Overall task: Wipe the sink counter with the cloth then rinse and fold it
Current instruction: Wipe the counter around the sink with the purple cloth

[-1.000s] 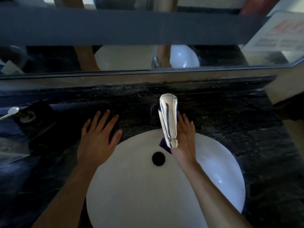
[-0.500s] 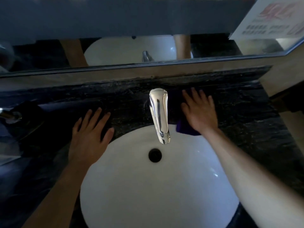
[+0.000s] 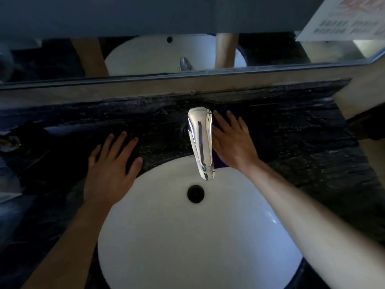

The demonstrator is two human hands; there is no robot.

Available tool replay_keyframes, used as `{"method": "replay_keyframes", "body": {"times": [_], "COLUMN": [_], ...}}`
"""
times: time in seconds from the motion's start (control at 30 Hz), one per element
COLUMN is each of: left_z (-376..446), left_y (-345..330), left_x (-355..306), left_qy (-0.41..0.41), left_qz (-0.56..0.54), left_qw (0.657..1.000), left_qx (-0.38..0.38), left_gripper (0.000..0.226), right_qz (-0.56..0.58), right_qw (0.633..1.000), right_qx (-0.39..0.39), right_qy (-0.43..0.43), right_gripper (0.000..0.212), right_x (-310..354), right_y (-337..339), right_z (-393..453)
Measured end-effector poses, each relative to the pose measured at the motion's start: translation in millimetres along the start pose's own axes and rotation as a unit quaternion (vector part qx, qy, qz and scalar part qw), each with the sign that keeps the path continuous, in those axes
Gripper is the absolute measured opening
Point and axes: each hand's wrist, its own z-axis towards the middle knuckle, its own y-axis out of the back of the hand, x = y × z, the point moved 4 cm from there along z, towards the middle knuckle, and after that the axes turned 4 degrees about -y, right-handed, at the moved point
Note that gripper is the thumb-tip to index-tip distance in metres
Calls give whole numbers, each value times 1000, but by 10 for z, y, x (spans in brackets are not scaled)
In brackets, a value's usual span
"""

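Note:
My right hand lies flat, fingers straight, pressing a dark purple cloth onto the black marble counter just right of the chrome faucet. Only a small corner of the cloth shows, by the basin rim under my palm; the faucet hides part of it. My left hand rests flat with spread fingers on the counter left of the faucet, at the rim of the white round sink. It holds nothing.
A mirror runs along the back above a pale ledge. At the far left edge a chrome soap dispenser sticks out. A beige wall corner and a printed sign stand at the right. The drain is dark.
My right hand with the cloth has slid from the sink rim under the faucet out to the right, then back left against the faucet base. My left hand stayed put.

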Motion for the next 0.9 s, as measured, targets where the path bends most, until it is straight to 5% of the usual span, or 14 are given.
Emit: {"method": "replay_keyframes", "body": {"times": [0.2, 0.33, 0.6, 0.77, 0.9], "left_z": [4, 12, 7, 8, -7], "left_y": [-19, -27, -40, -30, -45], "left_x": [-4, -23, -24, -19, -25], "left_qy": [1, 5, 5, -4, -1], "left_qz": [-2, 4, 11, 9, 30], "left_qw": [1000, 1000, 1000, 1000, 999], "left_qx": [-4, -13, -17, -28, -35], "left_gripper": [63, 60, 58, 58, 57], "right_qz": [38, 48, 11, 32, 30], "right_qw": [993, 983, 999, 999, 997], "right_qx": [-18, -19, -8, -22, -26], "right_qy": [-114, -174, -52, -6, -61], "right_gripper": [59, 56, 69, 59, 56], "right_x": [-978, -994, 123, -190, -741], "right_y": [-17, -55, -41, -53, -98], "right_z": [-19, -39, 18, 51, -78]}}
